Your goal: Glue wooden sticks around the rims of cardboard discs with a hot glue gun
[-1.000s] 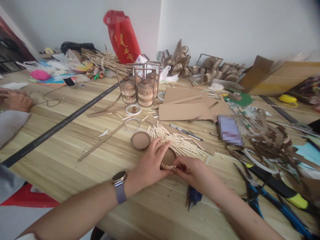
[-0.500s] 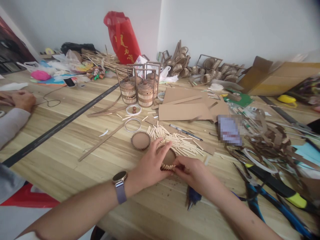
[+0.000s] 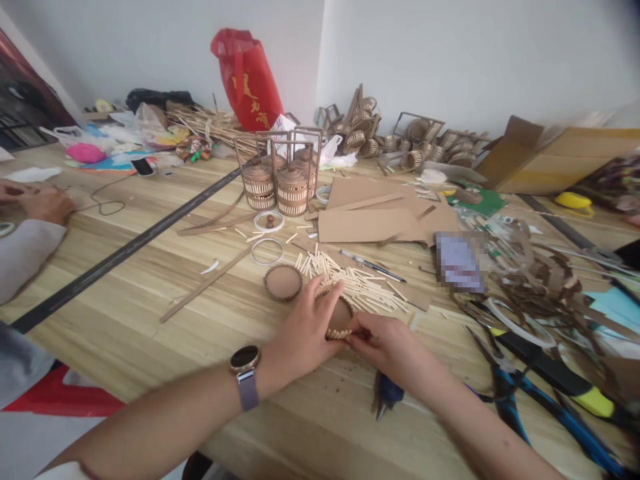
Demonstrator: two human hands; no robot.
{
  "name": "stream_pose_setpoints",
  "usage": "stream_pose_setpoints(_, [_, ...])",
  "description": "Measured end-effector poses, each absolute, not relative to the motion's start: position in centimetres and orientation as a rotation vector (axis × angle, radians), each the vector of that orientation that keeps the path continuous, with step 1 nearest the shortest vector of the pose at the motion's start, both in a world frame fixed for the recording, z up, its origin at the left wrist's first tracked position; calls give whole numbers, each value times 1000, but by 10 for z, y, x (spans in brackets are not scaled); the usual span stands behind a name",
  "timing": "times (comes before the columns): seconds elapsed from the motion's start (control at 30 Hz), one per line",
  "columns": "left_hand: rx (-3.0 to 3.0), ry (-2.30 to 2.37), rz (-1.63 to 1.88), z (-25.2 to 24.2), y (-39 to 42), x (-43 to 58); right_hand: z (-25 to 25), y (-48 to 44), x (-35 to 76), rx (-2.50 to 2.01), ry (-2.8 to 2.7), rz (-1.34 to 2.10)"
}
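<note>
Left hand (image 3: 303,327) is gripping a round cardboard base (image 3: 341,315) just below the centre of the frame, fingers and thumb spreading around its rim; right hand (image 3: 383,340) is pinching with thumb and forefinger at the near right edge, but the fingertips are hiding whether a stick or only the rim is between them. Done so far: short pale sticks (image 3: 339,333) are lining the near edge of the held base in a row. The far and left parts of that rim are partly hiding behind the left hand, so can't tell how much of the ring is complete. Apparently left: a second round base (image 3: 283,283), lying just left of the hands, is showing a dark ridged edge and no pale sticks, and a loose pile of cut sticks (image 3: 367,287) is lying right behind the held base, so plenty of material is remaining. Lidded stick baskets (image 3: 293,187) with tall handles are standing upper centre, looking finished; the held piece is showing no lid or handle, so it is probably sitting at an early stage. A blue tool with a metal nozzle (image 3: 389,390), maybe a glue gun, is lying lower centre, partly under the right forearm.
</note>
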State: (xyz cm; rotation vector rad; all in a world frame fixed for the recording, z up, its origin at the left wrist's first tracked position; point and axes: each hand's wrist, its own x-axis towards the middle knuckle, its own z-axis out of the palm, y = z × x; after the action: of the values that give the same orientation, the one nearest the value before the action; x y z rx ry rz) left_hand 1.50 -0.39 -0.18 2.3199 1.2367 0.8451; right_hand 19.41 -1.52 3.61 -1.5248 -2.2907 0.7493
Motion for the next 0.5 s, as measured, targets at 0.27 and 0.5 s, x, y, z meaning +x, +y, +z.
stream_pose_setpoints(0.27, [2301, 1313, 875, 0, -6, 15, 61, -15, 217, -1558, -2173, 761])
stream_pose_setpoints(0.5, [2271, 1319, 853, 2, -7, 14, 64, -32, 290, -1799, -2146, 823])
